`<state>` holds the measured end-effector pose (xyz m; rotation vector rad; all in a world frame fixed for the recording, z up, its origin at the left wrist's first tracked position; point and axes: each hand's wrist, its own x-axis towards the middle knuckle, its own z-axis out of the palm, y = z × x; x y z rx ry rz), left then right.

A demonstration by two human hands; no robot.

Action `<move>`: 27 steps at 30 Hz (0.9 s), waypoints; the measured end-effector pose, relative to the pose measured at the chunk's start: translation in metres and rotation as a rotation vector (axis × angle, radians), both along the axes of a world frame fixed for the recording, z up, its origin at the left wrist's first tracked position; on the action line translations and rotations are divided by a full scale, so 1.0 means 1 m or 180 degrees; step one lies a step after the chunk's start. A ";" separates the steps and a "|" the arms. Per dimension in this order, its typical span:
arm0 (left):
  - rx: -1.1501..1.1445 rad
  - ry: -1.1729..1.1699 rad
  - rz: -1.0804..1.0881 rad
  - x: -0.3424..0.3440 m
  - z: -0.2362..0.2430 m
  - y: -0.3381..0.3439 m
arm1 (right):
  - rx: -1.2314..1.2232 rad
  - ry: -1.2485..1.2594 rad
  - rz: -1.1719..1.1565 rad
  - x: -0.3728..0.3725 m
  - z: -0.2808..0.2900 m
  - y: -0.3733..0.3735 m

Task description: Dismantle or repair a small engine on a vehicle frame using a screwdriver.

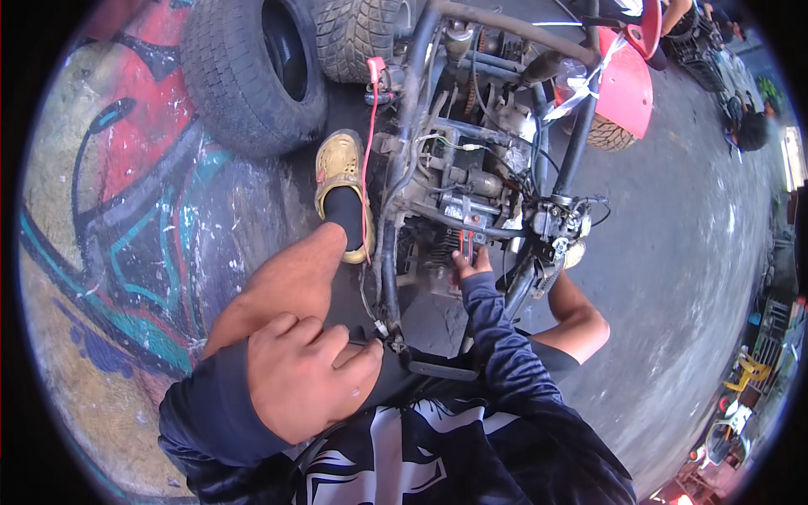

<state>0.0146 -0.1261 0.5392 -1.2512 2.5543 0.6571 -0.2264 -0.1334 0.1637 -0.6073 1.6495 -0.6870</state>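
Observation:
A bare tubular vehicle frame [408, 109] stands between my legs, with an engine [505, 126] and wiring inside it. My right hand [474, 264] reaches into the near part of the frame, its fingers closed around a red-handled tool [465, 242] beside a finned metal part [442, 251]. The tool's working end is hard to make out. Over my left thigh, beside the frame's near left end, my left hand [307, 379] is closed with its fingers bent. Its fingertips are hidden, so I cannot tell what they hold. A red cable [369, 160] hangs along the frame's left side.
Two loose tires, one large [223, 84] and one with treads [358, 38], are at the far left by a painted surface [118, 227]. A red fender [627, 84] sits over a wheel at the far right. Another person's arm [676, 15] shows beyond; assorted parts [749, 370] line the right edge.

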 end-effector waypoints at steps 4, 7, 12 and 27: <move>-0.0034 -0.0047 0.0124 0.003 0.001 0.005 | -0.0390 0.1343 0.0633 0.010 -0.029 -0.015; -0.0522 0.0363 0.0053 0.003 -0.011 0.000 | -0.0492 0.1751 0.0789 0.002 -0.051 -0.020; 0.0077 -0.0079 0.0052 0.007 0.001 0.000 | -0.0921 0.2106 0.1314 0.001 -0.040 -0.027; -0.0379 0.0251 0.0039 0.007 -0.008 0.002 | -0.0709 0.2136 0.1571 0.003 -0.004 -0.025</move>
